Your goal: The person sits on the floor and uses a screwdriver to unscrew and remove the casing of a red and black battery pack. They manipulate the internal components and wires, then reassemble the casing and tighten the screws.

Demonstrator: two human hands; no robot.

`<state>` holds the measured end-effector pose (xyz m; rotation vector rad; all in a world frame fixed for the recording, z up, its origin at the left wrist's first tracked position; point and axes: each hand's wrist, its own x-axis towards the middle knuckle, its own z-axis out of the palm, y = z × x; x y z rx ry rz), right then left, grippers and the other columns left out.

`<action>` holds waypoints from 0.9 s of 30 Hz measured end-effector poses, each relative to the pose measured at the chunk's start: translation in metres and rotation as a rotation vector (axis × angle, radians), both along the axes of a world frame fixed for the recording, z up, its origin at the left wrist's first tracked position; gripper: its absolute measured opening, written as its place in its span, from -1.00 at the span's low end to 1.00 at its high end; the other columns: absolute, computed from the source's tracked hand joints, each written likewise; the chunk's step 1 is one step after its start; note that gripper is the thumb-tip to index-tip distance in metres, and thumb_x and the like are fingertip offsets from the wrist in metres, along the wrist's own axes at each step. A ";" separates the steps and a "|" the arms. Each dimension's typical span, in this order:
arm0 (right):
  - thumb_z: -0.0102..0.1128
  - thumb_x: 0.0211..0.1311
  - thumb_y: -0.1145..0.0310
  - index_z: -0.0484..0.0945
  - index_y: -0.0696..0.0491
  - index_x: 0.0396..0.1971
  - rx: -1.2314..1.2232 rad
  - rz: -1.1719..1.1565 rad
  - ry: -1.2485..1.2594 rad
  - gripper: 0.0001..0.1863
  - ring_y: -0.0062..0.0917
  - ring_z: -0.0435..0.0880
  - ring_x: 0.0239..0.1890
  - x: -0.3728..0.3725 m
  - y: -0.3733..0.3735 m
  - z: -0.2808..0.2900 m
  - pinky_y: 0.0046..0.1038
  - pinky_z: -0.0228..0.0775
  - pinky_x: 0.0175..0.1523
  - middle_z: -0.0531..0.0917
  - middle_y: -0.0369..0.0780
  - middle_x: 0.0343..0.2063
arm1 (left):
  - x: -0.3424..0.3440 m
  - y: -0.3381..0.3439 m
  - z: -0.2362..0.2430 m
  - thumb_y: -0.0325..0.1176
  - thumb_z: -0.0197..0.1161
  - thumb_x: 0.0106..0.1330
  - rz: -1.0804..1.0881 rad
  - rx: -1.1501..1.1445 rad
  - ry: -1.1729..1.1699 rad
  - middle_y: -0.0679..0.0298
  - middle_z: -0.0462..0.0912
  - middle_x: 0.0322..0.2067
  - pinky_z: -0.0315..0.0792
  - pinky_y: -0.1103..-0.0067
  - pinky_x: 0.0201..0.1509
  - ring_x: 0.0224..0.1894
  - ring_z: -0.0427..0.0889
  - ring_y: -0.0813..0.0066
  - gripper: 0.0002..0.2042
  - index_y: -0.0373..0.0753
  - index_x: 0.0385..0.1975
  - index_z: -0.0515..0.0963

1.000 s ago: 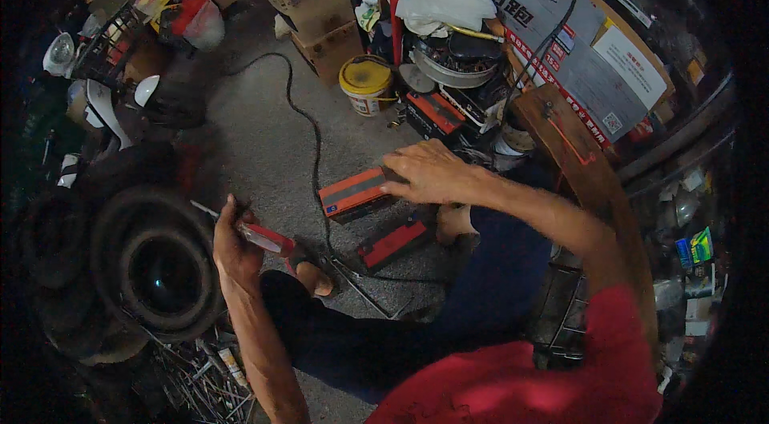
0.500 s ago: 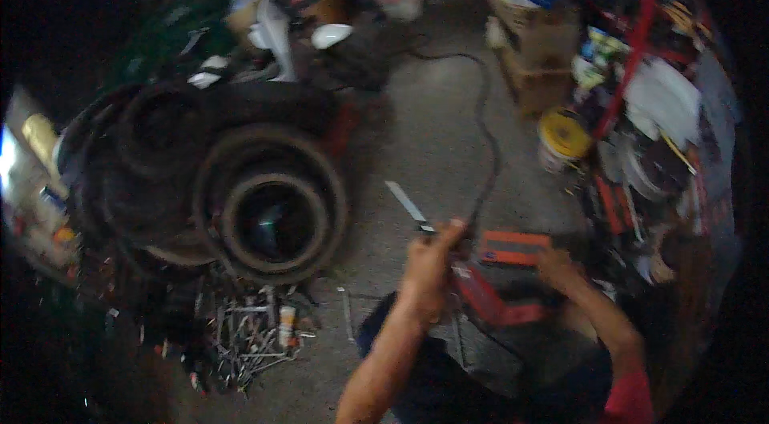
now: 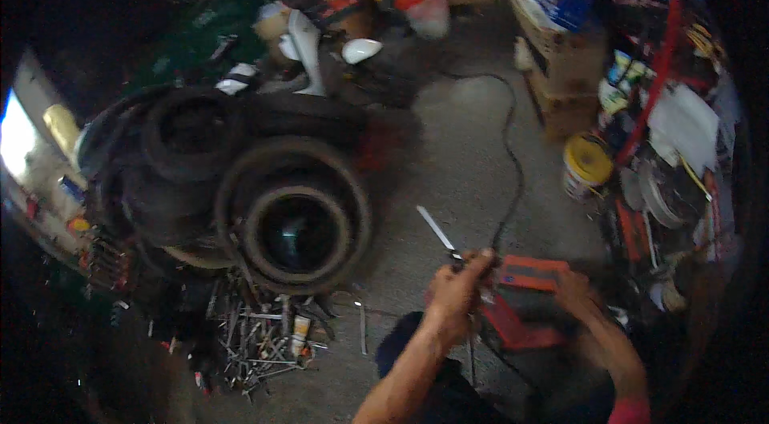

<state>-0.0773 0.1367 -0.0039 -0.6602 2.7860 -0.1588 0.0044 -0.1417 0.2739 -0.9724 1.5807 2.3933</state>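
My left hand [image 3: 460, 292] is closed around a tool whose long, thin, pale blade [image 3: 436, 230] points up and to the left from a dark base. The grip itself is hidden by my fingers. Just right of that hand is a red, angular piece [image 3: 521, 329]; whether it belongs to the tool I cannot tell. My right hand [image 3: 578, 296] is at the right end of a flat orange box-like thing [image 3: 533, 272], with its fingers partly hidden and blurred. A black cord [image 3: 513, 152] runs across the floor to near my left hand.
Stacked tyres [image 3: 292, 160] fill the left, with a pile of metal tools [image 3: 256, 348] below them. Cardboard boxes [image 3: 561, 64], a yellow-lidded bucket [image 3: 587, 160] and a red pole [image 3: 665, 64] stand on the right. White plastic parts [image 3: 308, 52] lie at the back.
The whole scene has shifted right and down in the view. My left hand keeps its hold on the bladed tool, and my right hand stays by the orange thing.
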 end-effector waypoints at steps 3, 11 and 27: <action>0.26 -0.08 0.32 0.49 0.09 -0.17 -0.147 -0.074 0.050 -0.60 -0.18 0.59 -0.20 0.002 -0.003 0.003 -0.13 0.43 -0.16 0.56 -0.10 -0.25 | 0.001 -0.001 -0.005 -0.21 0.28 0.24 0.069 0.013 -0.019 0.32 0.50 -0.48 0.40 0.52 -0.44 -0.47 0.46 0.51 -0.78 -0.25 -0.33 0.56; 0.55 -0.34 0.08 0.14 0.13 0.29 0.010 0.358 0.294 0.11 -0.13 0.43 0.08 -0.016 -0.056 0.019 -0.01 0.24 0.13 0.41 -0.04 0.08 | 0.004 0.010 0.008 -0.36 0.28 0.23 0.162 0.023 0.065 0.35 0.47 -0.52 0.30 0.68 -0.42 -0.52 0.40 0.61 -0.88 -0.26 -0.37 0.52; 0.48 -0.29 0.09 0.28 0.21 0.03 -0.008 -0.091 0.008 -0.14 -0.14 0.59 -0.12 0.000 -0.052 -0.015 -0.12 0.46 -0.10 0.51 -0.01 -0.16 | -0.022 0.036 0.010 -0.37 0.21 0.27 0.193 -0.166 0.041 0.32 0.49 -0.60 0.31 0.65 -0.40 -0.53 0.44 0.58 -0.87 -0.26 -0.47 0.49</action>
